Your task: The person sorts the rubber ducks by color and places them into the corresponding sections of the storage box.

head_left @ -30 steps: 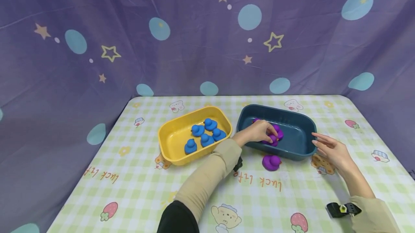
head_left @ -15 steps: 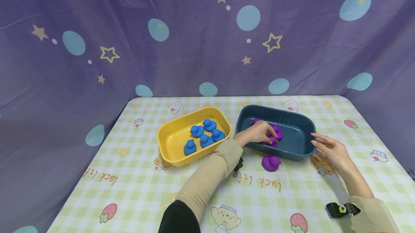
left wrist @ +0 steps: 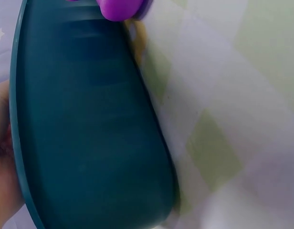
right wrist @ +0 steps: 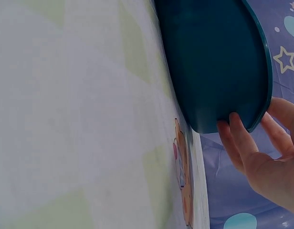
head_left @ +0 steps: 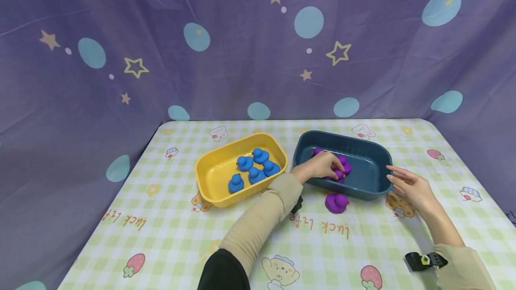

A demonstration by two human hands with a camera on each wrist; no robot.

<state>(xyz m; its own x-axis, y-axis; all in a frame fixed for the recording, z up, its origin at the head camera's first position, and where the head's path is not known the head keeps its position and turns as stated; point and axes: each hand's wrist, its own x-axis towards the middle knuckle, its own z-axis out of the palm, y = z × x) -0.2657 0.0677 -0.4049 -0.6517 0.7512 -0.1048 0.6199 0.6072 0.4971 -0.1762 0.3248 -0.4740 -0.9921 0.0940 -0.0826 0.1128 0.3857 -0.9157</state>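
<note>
In the head view my left hand (head_left: 321, 165) reaches into the dark teal tub (head_left: 372, 151), its fingers curled down onto a purple rubber duck (head_left: 339, 176). Another purple duck (head_left: 345, 164) lies right beside these fingers, and one more (head_left: 317, 151) shows partly behind the hand. My right hand (head_left: 415, 189) is at the tub's right end. Seen from the right wrist, its extended fingers (right wrist: 240, 136) touch the outside of the end wall near the rim. On the cloth in front of the tub sits a single purple duck (head_left: 337, 203).
A yellow tub (head_left: 213, 178) with several blue rubber ducks (head_left: 256, 175) stands to the left of the teal one. Both are on a checked tablecloth (head_left: 177, 240) with cartoon prints. A purple curtain (head_left: 225, 75) hangs behind the table.
The whole scene shifts slightly in the head view between the first and second frames. Both hands, the tubs and the ducks otherwise keep their places.
</note>
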